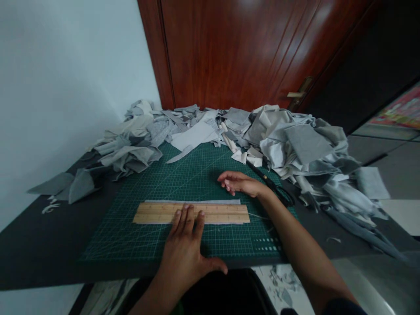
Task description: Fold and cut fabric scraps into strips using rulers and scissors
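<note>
My left hand (185,240) lies flat on a wooden ruler (223,212), fingers stretched across it and thumb out to the side. The ruler looks like two strips lying lengthwise side by side. A pale strip of cloth (210,201) shows along its far edge, and a thin light edge peeks out at the near side. Under these is a green cutting mat (193,175) with grid lines. My right hand (238,183) hovers over the mat beyond the ruler's right end, its fingers loosely bent with nothing visible in them. Black-handled scissors (267,179) lie beside my right forearm.
Heaped grey and cream cloth scraps (131,148) line the left and back of the dark table (49,236). A bigger scrap pile (305,148) stands at the right. Behind is a wooden door (223,52); a white wall (72,65) rises at left.
</note>
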### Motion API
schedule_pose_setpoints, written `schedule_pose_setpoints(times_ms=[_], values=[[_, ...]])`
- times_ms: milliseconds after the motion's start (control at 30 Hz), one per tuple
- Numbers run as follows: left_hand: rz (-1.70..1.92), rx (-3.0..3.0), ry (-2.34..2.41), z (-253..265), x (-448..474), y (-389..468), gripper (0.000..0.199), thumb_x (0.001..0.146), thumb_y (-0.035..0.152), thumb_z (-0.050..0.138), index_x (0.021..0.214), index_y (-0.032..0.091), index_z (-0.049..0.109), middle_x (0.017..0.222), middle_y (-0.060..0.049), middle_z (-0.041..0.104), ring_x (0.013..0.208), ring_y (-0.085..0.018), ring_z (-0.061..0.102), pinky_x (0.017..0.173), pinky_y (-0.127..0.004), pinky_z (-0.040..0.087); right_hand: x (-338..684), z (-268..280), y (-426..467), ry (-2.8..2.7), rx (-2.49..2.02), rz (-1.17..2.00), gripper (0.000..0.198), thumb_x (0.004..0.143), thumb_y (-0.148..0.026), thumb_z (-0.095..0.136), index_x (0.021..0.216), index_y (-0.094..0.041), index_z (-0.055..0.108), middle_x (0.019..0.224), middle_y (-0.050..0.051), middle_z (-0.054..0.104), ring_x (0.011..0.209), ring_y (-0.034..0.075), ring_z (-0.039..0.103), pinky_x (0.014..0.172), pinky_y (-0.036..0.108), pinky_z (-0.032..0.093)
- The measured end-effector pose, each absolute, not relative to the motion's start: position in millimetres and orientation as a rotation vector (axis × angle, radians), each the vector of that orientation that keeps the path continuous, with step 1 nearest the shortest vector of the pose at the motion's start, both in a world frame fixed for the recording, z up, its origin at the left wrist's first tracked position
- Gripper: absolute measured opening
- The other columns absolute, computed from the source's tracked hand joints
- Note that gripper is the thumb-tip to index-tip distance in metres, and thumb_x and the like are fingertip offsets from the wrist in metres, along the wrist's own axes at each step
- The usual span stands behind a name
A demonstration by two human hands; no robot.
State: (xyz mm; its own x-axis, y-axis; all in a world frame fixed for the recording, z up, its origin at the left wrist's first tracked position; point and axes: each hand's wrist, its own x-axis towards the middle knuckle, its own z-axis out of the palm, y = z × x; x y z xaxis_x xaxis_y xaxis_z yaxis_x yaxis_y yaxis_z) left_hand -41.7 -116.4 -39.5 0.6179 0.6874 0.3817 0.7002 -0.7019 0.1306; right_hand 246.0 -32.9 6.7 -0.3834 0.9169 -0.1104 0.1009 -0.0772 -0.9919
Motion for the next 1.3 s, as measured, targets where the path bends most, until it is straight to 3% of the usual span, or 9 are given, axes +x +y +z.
schedule_pose_setpoints(times_ms=[67, 267, 433, 700, 1067, 1300], values=[[-0.607, -2.831, -1.236, -37, -41, -119, 0.143, 0.049, 0.111, 0.040, 0.142, 0.004, 0.055, 0.153, -0.031, 0.048, 0.146, -0.048, 0.040, 0.118, -0.063, 0.036, 246, 7, -35, -1.539, -1.113, 1.561, 0.053, 0.080, -0.060, 0.079, 0.110, -0.018, 0.064, 0.090, 0.000, 0.058, 0.071, 0.013, 0.052, 0.061, 0.025, 0.044], [-0.545, -2.902, -1.366, -31, -41, -124, 0.144, 0.049, 0.110, 0.043, 0.146, 0.005, 0.052, 0.157, -0.030, 0.043, 0.150, -0.047, 0.034, 0.122, -0.061, 0.030, 234, 9, -44, -1.938, -1.309, 1.368, 0.037, 0.080, -0.053, 0.079, 0.086, -0.018, 0.068, 0.067, -0.006, 0.049, 0.061, 0.013, 0.043, 0.055, 0.024, 0.032], [-0.571, -2.941, -1.361, -31, -42, -128, 0.145, 0.050, 0.110, 0.040, 0.148, 0.003, 0.049, 0.158, -0.031, 0.041, 0.152, -0.046, 0.030, 0.124, -0.061, 0.028, 226, 4, -49, -2.101, -1.380, 1.250, 0.029, 0.076, -0.043, 0.082, 0.083, -0.018, 0.070, 0.074, -0.002, 0.057, 0.067, 0.015, 0.049, 0.058, 0.026, 0.035], [-0.631, -2.937, -1.360, -33, -44, -132, 0.141, 0.054, 0.108, 0.045, 0.151, 0.005, 0.046, 0.162, -0.029, 0.034, 0.154, -0.044, 0.026, 0.126, -0.059, 0.026, 219, 1, -57, -2.214, -1.444, 1.140, 0.012, 0.082, -0.032, 0.072, 0.085, -0.021, 0.071, 0.084, 0.003, 0.065, 0.074, 0.020, 0.058, 0.061, 0.029, 0.040], [-0.628, -3.001, -1.345, -26, -50, -133, 0.134, 0.061, 0.102, 0.052, 0.156, 0.009, 0.038, 0.169, -0.025, 0.019, 0.156, -0.042, 0.021, 0.128, -0.057, 0.020, 214, 7, -60, -2.261, -1.457, 1.149, 0.017, 0.084, -0.035, 0.066, 0.089, -0.019, 0.069, 0.087, 0.004, 0.062, 0.078, 0.020, 0.057, 0.066, 0.029, 0.041], [-0.618, -2.996, -1.346, -25, -50, -134, 0.133, 0.061, 0.101, 0.056, 0.155, 0.009, 0.039, 0.168, -0.024, 0.021, 0.156, -0.042, 0.020, 0.129, -0.058, 0.017, 214, 5, -60, -2.269, -1.450, 1.150, 0.017, 0.085, -0.035, 0.065, 0.091, -0.019, 0.068, 0.087, 0.004, 0.060, 0.078, 0.020, 0.056, 0.067, 0.029, 0.040]])
